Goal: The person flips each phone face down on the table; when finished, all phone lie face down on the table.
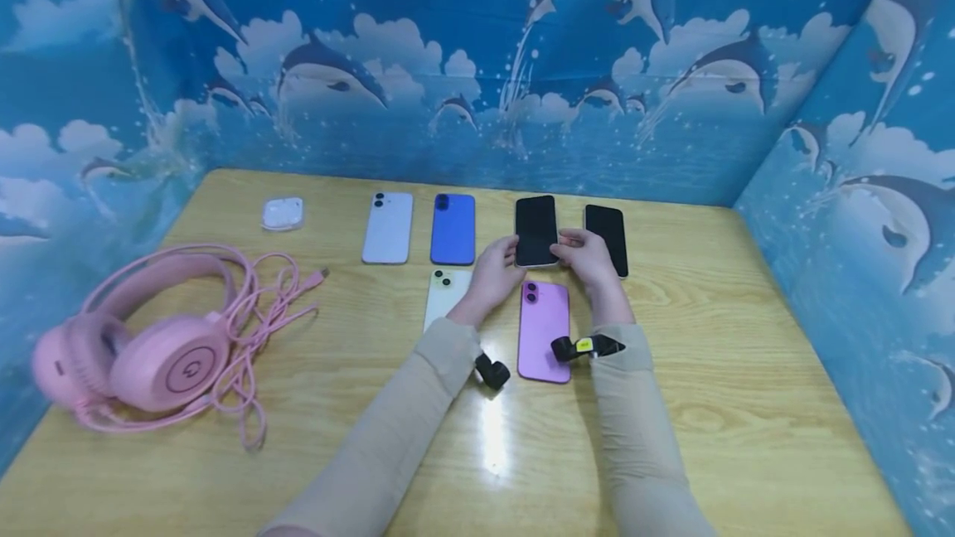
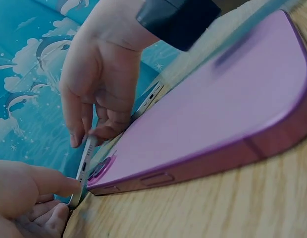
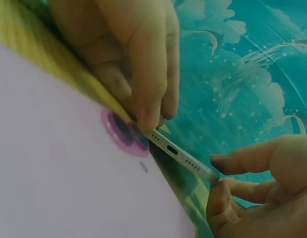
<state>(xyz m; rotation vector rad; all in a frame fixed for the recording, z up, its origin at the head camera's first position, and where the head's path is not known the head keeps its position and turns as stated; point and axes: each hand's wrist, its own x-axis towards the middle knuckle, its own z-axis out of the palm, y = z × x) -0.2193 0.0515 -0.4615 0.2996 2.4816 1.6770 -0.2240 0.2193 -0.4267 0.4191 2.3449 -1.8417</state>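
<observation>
A smartphone with a black screen (image 1: 536,230) lies face up at the far side of the table, between both hands. My left hand (image 1: 496,273) holds its lower left edge with the fingertips. At the lower right corner, my right hand (image 1: 587,258) pinches the edge. Both wrist views show the phone's pale bottom edge with its charging port (image 2: 84,167) (image 3: 172,149). Closer in lies a pink smartphone (image 1: 543,330), back up, under the right wrist's camera. A pale yellow smartphone (image 1: 446,295) is partly hidden by the left hand.
Another dark-screened smartphone (image 1: 608,234) lies right of the hands, partly covered. A blue smartphone (image 1: 453,229), a white smartphone (image 1: 388,228) and a small white case (image 1: 283,213) line the back. Pink headphones (image 1: 167,359) with a coiled cable occupy the left. Dolphin-print cloth (image 1: 477,48) encloses the table.
</observation>
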